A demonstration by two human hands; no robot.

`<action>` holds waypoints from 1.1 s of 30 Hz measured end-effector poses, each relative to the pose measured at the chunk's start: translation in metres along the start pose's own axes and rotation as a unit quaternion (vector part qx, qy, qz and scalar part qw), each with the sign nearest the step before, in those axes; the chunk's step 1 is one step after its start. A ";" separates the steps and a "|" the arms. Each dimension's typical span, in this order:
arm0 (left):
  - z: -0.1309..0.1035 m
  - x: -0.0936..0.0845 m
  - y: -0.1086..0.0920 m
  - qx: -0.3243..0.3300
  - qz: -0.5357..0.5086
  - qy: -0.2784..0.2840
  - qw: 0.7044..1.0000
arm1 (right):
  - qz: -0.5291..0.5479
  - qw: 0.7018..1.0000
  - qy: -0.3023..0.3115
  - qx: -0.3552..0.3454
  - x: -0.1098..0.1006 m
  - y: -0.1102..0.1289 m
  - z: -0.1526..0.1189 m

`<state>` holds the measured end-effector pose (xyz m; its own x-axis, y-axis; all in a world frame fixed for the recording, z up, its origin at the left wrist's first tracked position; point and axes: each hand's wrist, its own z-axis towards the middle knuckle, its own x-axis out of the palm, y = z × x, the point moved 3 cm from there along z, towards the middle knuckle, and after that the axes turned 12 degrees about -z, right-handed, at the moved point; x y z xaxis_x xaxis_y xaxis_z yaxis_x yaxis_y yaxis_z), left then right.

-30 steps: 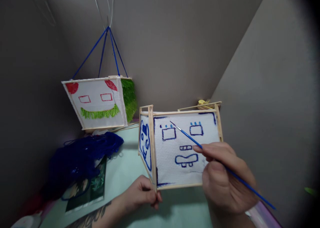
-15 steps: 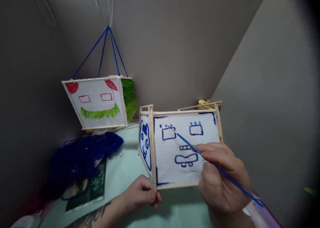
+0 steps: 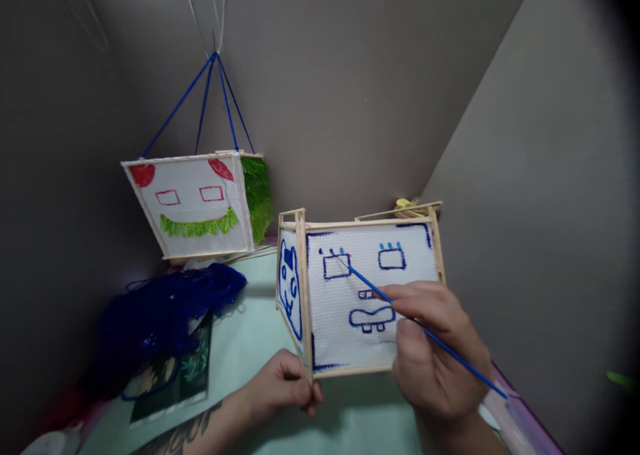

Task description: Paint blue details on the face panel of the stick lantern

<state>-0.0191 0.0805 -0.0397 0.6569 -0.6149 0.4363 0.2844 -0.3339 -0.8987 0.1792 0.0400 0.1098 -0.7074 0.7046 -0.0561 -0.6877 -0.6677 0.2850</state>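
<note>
A wooden-framed box [image 3: 370,348] with white fabric panels carries a blue-painted face on its front and a blue figure on its left side. My left hand [image 3: 290,385] is closed on the frame's lower left corner. In my right hand [image 3: 437,348] is a thin blue paintbrush [image 3: 370,285], pinched between thumb and fingers in front of the panel. Its tip lies over the left rectangular eye, just below small blue marks. My right hand hides the panel's lower right corner.
Left of the box, a second framed box [image 3: 200,242] with red shapes and green fringe hangs by blue cords. Blue yarn [image 3: 160,308] and a dark green picture sheet [image 3: 195,375] lie on the pale green tabletop [image 3: 255,322]. Grey walls [image 3: 350,95] surround it.
My right hand and the brush have shifted slightly left. The brush tip has moved a little down, and the middle mark above the left eye looks darker. My left hand keeps its hold.
</note>
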 end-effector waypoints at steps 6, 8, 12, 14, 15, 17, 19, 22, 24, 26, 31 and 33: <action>0.000 -0.002 0.002 -0.006 0.000 -0.010 1.000 | -0.005 1.000 0.010 -0.002 0.002 0.000 0.001; 0.000 -0.001 0.001 -0.002 -0.005 -0.008 1.000 | -0.005 1.000 0.006 -0.004 0.001 0.000 0.001; 0.000 0.001 0.000 0.003 -0.009 0.000 1.000 | -0.006 1.000 -0.005 -0.007 0.000 0.001 0.002; 0.001 0.001 -0.001 0.005 -0.008 0.002 1.000 | -0.008 1.000 0.008 -0.009 0.001 0.001 0.002; 0.000 0.001 -0.001 0.006 -0.009 0.002 1.000 | -0.008 1.000 0.012 -0.009 0.001 0.002 0.002; 0.000 0.001 -0.001 0.008 -0.009 0.000 1.000 | -0.005 1.000 0.010 -0.010 0.001 0.002 0.002; 0.000 0.002 -0.002 0.007 -0.006 -0.005 1.000 | -0.005 1.000 0.011 -0.009 0.000 0.002 0.002; -0.001 0.002 -0.002 0.009 -0.005 -0.007 1.000 | -0.009 1.000 0.021 -0.007 0.001 0.002 0.002; 0.000 0.002 -0.002 0.011 -0.003 -0.003 1.000 | -0.010 1.000 0.017 -0.006 0.001 0.002 0.002; 0.000 0.001 -0.001 0.010 0.000 -0.002 1.000 | -0.009 1.000 0.013 -0.004 0.000 0.002 0.001; 0.000 0.000 0.000 0.009 -0.007 -0.007 1.000 | 0.000 1.000 0.020 0.001 0.000 0.002 0.001; 0.000 0.001 0.000 0.010 -0.005 -0.006 1.000 | 0.004 1.000 0.011 0.008 0.000 0.002 0.001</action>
<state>-0.0188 0.0798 -0.0396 0.6620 -0.6034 0.4445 0.3043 -0.3255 -0.8952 0.1784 0.0386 0.1110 -0.7164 0.6936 -0.0752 -0.6795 -0.6693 0.3004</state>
